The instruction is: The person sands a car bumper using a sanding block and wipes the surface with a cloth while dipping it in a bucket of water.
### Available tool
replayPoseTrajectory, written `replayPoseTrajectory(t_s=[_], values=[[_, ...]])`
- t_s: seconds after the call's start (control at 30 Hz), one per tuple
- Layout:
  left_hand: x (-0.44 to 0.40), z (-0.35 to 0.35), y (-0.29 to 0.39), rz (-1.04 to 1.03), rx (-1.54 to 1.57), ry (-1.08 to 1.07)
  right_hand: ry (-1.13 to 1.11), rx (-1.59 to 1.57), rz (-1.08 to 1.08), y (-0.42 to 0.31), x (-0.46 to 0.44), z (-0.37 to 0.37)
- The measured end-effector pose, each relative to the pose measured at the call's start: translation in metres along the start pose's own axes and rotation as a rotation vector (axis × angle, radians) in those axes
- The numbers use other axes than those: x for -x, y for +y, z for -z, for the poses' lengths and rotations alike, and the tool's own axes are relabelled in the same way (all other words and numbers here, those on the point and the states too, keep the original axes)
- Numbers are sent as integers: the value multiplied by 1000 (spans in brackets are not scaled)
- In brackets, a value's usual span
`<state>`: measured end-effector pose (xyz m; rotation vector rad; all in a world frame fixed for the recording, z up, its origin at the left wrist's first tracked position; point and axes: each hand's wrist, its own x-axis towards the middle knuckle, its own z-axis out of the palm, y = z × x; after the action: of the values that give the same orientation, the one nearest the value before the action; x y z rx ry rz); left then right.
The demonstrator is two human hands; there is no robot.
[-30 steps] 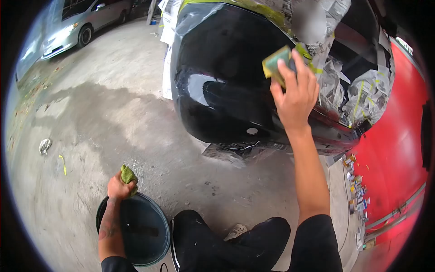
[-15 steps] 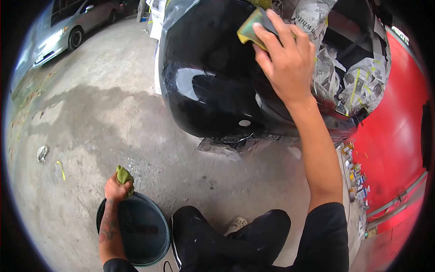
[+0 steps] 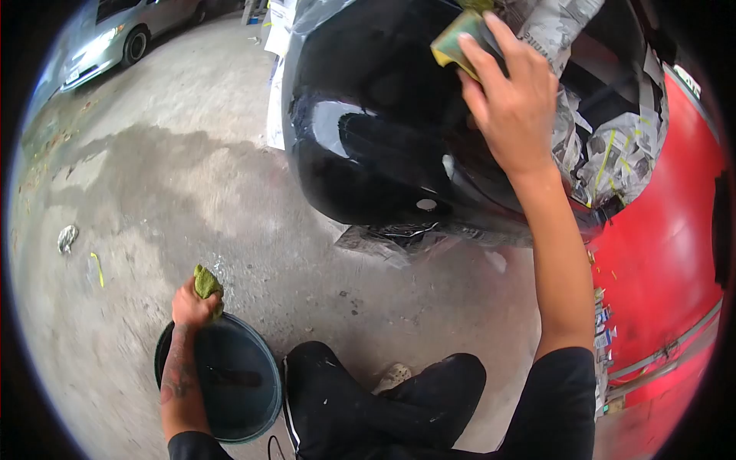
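My right hand is closed on a sanding block, a green and yellow pad with a dark grey sheet along it. The block lies against the glossy black car panel, near its upper edge. Masking paper covers the area beside that hand. Low on the left, my left hand grips a bunched green cloth above the far rim of a dark bucket. Part of the bucket is hidden behind my left forearm.
A red surface stands at the right, with several small cans and boxes along its foot. A silver car is parked at the far left. Crumpled foil and a yellow tape strip lie on the concrete floor.
The view has shifted a little. My right hand and the sanding block appear slightly further right, still against the black panel. My left hand keeps the cloth above the bucket rim.
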<state>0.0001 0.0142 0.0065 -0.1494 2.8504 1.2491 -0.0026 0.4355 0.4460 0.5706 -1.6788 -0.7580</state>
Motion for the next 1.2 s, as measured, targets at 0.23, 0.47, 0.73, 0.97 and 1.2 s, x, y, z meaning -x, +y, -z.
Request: replayPoseTrajectory(t_s=[0.23,0.47,0.73,0.97,1.2], values=[[1,0,3,27,-37,4,56,34,113,-20,-40,-13],[1,1,-1,10,25,22,58,8,215,-37,-77,-20],[-2,4,4,26,-24,-10,42,-25,144,-35,-64,-8],[-3,-6,-12,-16,25,31,-73,-16,178,-34,-74,3],[-2,-3,-5,-10,2,22,-5,-23,206,-57,-80,-26]])
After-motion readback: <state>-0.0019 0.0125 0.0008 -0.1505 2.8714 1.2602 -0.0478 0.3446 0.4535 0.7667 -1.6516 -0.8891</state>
